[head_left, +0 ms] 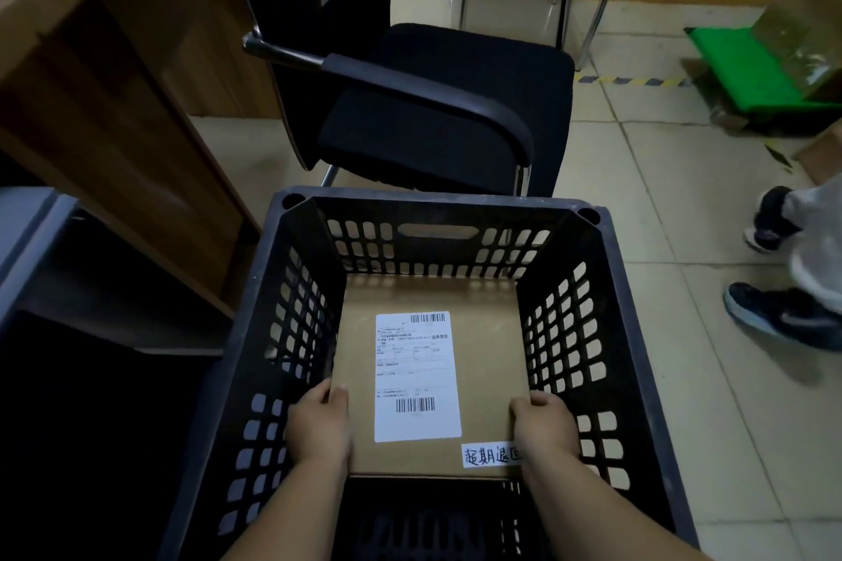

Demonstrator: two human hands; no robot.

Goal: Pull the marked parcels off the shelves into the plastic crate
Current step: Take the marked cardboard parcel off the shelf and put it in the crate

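A flat brown cardboard parcel (487, 360) lies inside the black plastic crate (638, 333), against its far wall. It carries a white shipping label with barcodes and a small handwritten white tag at its near right corner. My left hand (319, 424) grips the parcel's near left edge, thumb on top. My right hand (544, 426) grips the near right edge. Both forearms reach down into the crate from the bottom of the view.
A black armchair with metal legs (446, 105) stands just beyond the crate. A wooden desk (105, 73) is at the left. Another person's shoes (783, 314) stand on the tiled floor at right, near a green cart (752, 68) with a wrapped package.
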